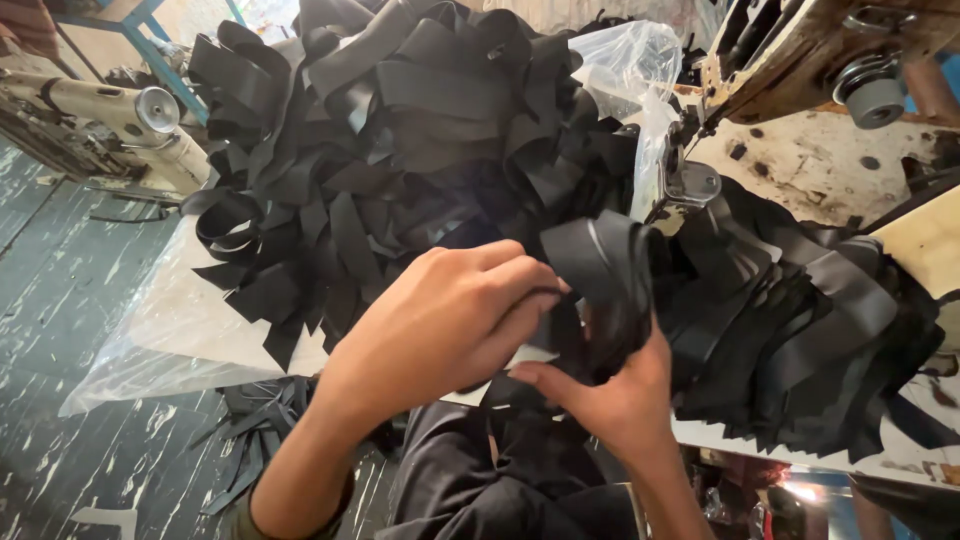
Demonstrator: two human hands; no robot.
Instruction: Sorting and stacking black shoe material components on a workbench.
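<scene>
Gripping a black fabric strip (600, 275) with both hands, I hold it in front of my body, just left of the sewing machine presser foot (690, 185). My left hand (450, 320) closes over the strip's near end, fingers curled. My right hand (610, 390) pinches the lower fold from beneath. A large heap of black strips (400, 130) lies on clear plastic sheeting (170, 340) beyond my hands. More cut strips (800, 330) rest on the table (820, 170) at right.
</scene>
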